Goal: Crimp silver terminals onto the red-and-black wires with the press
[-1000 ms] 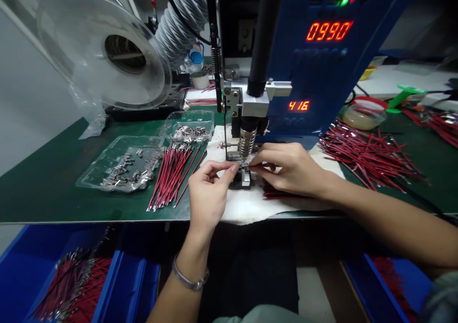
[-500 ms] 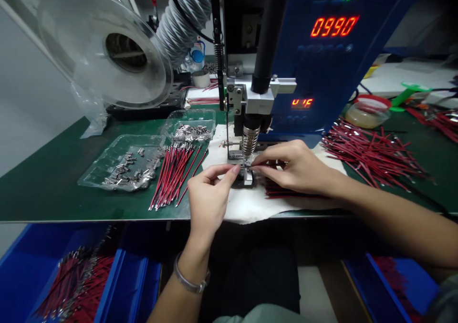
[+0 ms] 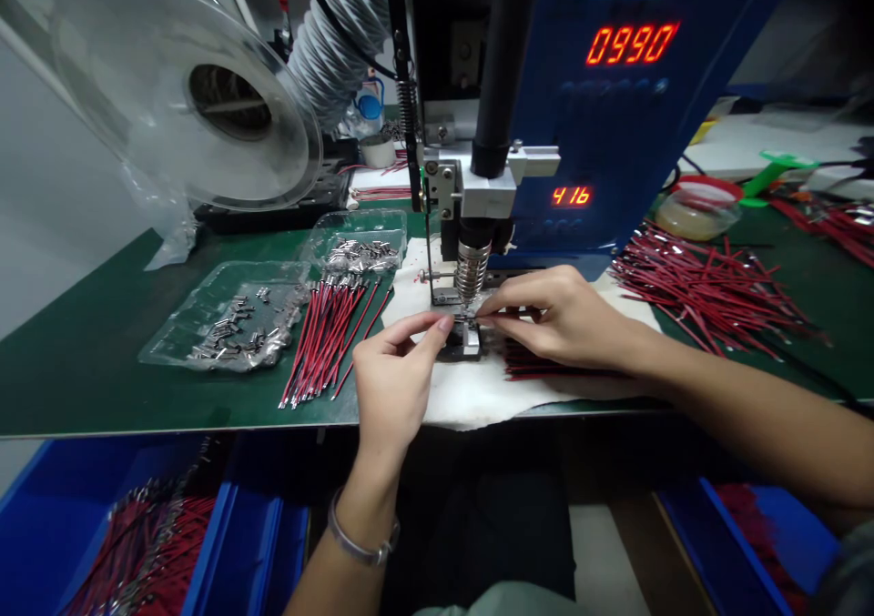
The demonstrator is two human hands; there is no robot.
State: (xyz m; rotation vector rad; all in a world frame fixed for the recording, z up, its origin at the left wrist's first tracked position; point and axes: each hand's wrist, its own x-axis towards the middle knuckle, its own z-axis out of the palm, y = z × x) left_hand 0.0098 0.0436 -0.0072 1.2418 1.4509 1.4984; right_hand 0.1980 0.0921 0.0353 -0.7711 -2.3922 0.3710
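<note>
My left hand (image 3: 396, 375) is closed, thumb and index fingertip pinched at the left side of a small metal fixture (image 3: 471, 338); what lies between them is too small to make out. From the right, my right hand (image 3: 556, 318) pinches a thin dark wire at the same fixture. Directly above the fingertips stands the soldering machine's spring-wrapped tip (image 3: 471, 272). Beneath my right hand, red and black wires (image 3: 539, 366) lie on a white cloth (image 3: 471, 398).
Left of the cloth are wires with metal ends (image 3: 320, 343) and clear trays (image 3: 225, 325) of small metal cylinders. A wire pile (image 3: 710, 288) and a round tub (image 3: 696, 211) lie right. Blue bins (image 3: 236, 543) sit below the table edge. A large reel (image 3: 157, 97) stands back left.
The lower red display now reads 416. The whole view has shifted slightly; both hands keep their pinch at the fixture.
</note>
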